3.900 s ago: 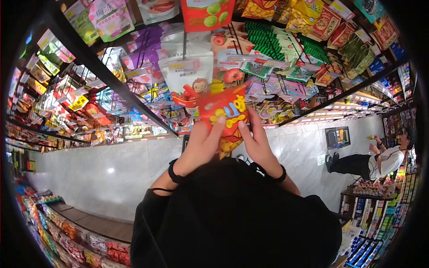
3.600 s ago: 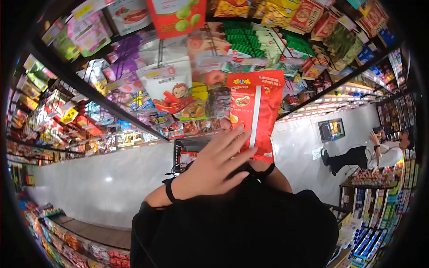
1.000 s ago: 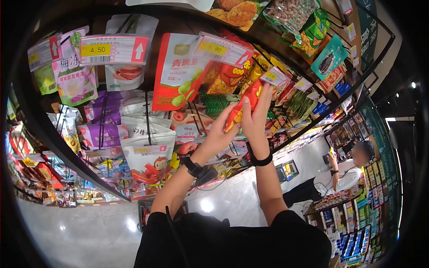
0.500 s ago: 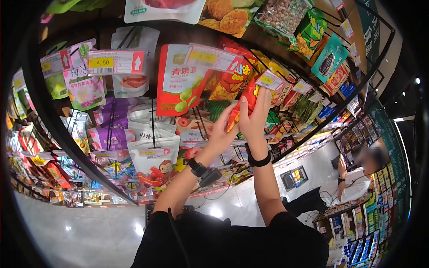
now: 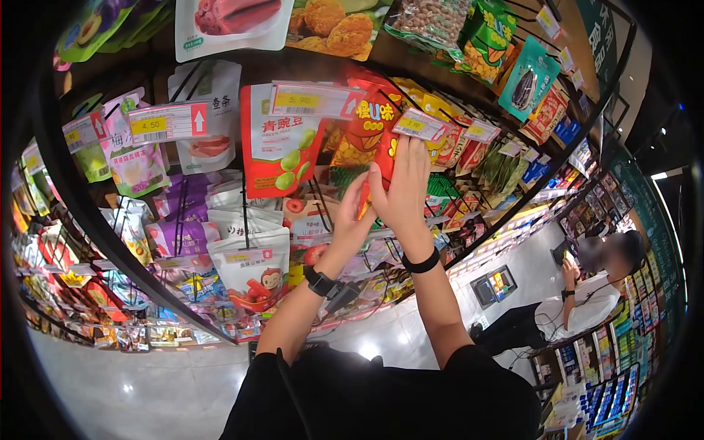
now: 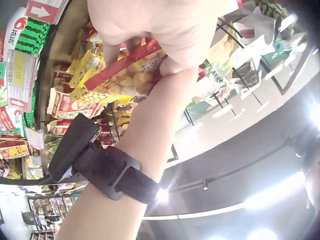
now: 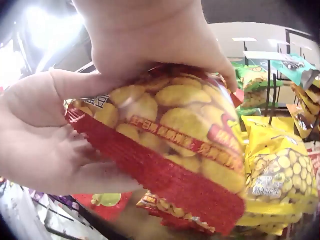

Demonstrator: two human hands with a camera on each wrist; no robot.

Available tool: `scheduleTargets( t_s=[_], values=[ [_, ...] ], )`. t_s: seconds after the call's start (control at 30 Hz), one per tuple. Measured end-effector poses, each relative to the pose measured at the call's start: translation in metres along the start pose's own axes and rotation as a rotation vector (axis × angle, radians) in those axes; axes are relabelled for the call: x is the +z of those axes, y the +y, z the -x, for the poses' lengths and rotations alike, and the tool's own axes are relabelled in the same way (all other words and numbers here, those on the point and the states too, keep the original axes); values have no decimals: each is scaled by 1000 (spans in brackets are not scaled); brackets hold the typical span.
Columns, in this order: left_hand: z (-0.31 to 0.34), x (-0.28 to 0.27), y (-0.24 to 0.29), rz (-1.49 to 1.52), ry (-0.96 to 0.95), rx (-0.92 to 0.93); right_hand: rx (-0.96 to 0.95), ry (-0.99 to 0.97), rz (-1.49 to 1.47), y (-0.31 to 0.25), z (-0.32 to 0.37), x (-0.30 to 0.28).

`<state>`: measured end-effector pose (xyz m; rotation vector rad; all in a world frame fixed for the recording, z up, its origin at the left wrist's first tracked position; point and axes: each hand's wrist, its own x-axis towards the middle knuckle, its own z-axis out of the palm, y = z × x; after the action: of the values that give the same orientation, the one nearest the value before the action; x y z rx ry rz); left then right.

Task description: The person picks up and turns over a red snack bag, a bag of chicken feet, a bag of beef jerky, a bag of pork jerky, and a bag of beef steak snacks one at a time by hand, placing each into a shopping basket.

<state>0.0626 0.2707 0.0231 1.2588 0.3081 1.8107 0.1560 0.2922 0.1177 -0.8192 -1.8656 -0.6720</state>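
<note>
Red snack bag (image 7: 187,137) is pinched in right grip (image 5: 402,192); lower end is backed by spread left grip (image 5: 353,211); long axis is slanted up toward price tag (image 5: 421,125), right grip nearer.

Red pkt (image 7: 180,132) — raised nr tag (image 5: 422,125)

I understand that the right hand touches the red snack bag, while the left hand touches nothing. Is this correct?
Not the part about the left hand: the right wrist view shows it touching the same bag. The right hand does touch the red snack bag, as you wrote.
</note>
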Motion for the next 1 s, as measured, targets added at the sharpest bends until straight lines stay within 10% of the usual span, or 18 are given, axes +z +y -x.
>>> scheduleTargets(
  t_s=[1.0],
  values=[
    [-9,10,4,42,-65,-20,147,81,-31,-2,-7,-2]
  ],
)
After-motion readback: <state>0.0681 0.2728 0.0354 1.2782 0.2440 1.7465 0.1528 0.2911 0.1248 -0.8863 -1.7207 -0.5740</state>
